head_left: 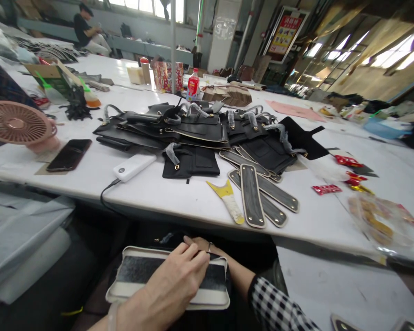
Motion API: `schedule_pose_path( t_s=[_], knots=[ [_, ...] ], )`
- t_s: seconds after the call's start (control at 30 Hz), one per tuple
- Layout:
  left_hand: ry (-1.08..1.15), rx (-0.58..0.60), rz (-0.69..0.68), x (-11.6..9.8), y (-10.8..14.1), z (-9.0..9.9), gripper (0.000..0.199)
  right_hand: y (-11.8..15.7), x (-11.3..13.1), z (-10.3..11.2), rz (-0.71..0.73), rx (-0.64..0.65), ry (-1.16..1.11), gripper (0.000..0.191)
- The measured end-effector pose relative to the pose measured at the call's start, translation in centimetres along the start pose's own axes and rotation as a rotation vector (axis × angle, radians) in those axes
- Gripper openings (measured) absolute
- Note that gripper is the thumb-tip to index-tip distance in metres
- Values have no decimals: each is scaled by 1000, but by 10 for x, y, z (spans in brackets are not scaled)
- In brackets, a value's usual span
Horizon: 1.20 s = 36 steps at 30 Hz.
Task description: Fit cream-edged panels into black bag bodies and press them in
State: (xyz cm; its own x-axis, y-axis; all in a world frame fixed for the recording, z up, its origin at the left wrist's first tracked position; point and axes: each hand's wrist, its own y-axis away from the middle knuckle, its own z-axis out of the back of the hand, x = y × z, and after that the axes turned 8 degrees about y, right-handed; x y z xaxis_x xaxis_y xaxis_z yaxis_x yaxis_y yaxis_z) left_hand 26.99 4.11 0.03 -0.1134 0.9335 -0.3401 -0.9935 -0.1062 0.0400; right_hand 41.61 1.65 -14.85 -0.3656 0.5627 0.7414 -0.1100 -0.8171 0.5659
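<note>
A black bag (134,269) is in my lap at the bottom of the view, its flat base facing up. The base has a pale raw rim and a dark band along the middle. My left hand (179,276) lies across it, fingers pinched together at the far edge of the base. Reaching in from the right under a checked sleeve, my right hand (200,243) is closed on the same far edge. My left hand covers part of its fingers. A strap wrapped in clear plastic (166,237) shows just behind the base.
On the white table (179,202) lie stacked black bags (193,131), dark oblong panels (251,195) and a yellow-and-white tool (227,200). A power bank (134,166), phone (69,155) and pink fan (19,122) stand left. Snack packets (326,189) lie right. Another person (88,32) sits far back.
</note>
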Motion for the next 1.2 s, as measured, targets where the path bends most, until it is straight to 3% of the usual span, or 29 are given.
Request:
schedule_pose_path(
  t_s=[0.2,0.27,0.33,0.47,0.57,0.67,0.73,0.77,0.83,0.93,1.03,1.1,1.2],
  knots=[
    [90,-113,90,-2,7,6,24,57,44,57,151,150,9,62],
    [171,-143,106,0,12,7,22,69,63,67,191,226,11,68],
    [232,-189,122,-1,16,7,23,68,80,65,199,263,40,69],
    [336,-293,182,-5,31,13,22,46,99,40,181,236,141,68],
    [450,-434,243,8,55,23,23,37,105,25,194,268,223,57],
    [678,-689,487,47,88,19,22,41,108,21,203,314,294,60],
    [995,-782,815,79,109,2,33,45,112,21,211,341,342,66],
    [1230,-761,968,93,116,-11,46,47,114,22,221,356,367,67],
    [1416,-660,1109,113,123,-39,72,50,118,22,248,385,418,67],
    [1682,-436,1132,118,117,-72,77,52,123,21,303,384,499,66],
    [1904,-276,1099,114,105,-85,71,53,127,20,349,360,566,63],
    [1988,-274,1101,115,98,-88,66,53,129,19,360,358,594,62],
    [2035,-368,1135,120,91,-93,64,53,130,18,344,359,605,65]
  ],
)
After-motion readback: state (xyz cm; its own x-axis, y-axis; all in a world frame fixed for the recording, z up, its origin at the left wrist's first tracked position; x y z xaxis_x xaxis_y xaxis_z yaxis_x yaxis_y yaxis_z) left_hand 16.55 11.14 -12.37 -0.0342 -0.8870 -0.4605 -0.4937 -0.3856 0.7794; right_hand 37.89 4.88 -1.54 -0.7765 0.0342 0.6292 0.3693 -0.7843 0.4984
